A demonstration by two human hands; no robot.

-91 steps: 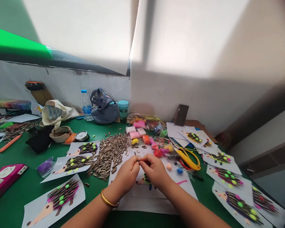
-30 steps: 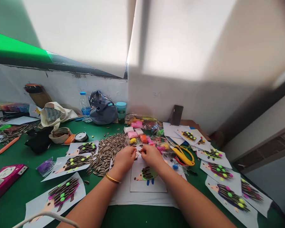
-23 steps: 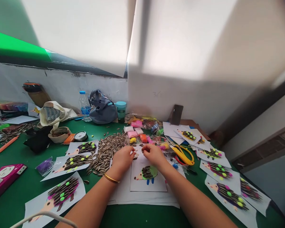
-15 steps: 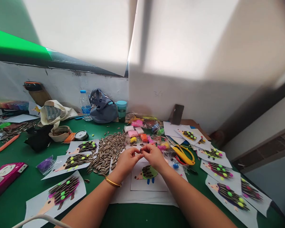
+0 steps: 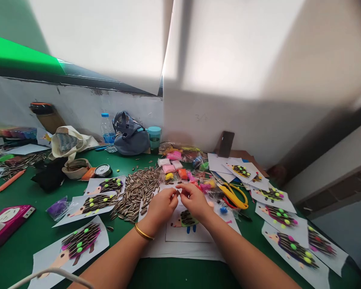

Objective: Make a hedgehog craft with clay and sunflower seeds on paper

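Note:
My left hand, with a gold bangle at its wrist, is closed in a pinch around a small dark seed. Close against it, my right hand has its thumb bent towards the same spot and its index finger stretched out; whether it also grips the seed is too small to tell. Both are above a sheet with a hedgehog picture, its green body partly covered with seeds and partly hidden by my right hand. A large pile of striped sunflower seeds lies to the left of my hands.
Bags of coloured clay lie beyond my hands, with yellow-handled scissors to the right. Finished-looking hedgehog sheets lie on both sides. A blue bag, a cup and a phone stand at the wall.
My fingertips have shifted slightly. My left fingers are more curled, and my right index finger has lifted and straightened. My right hand covers more of the green body.

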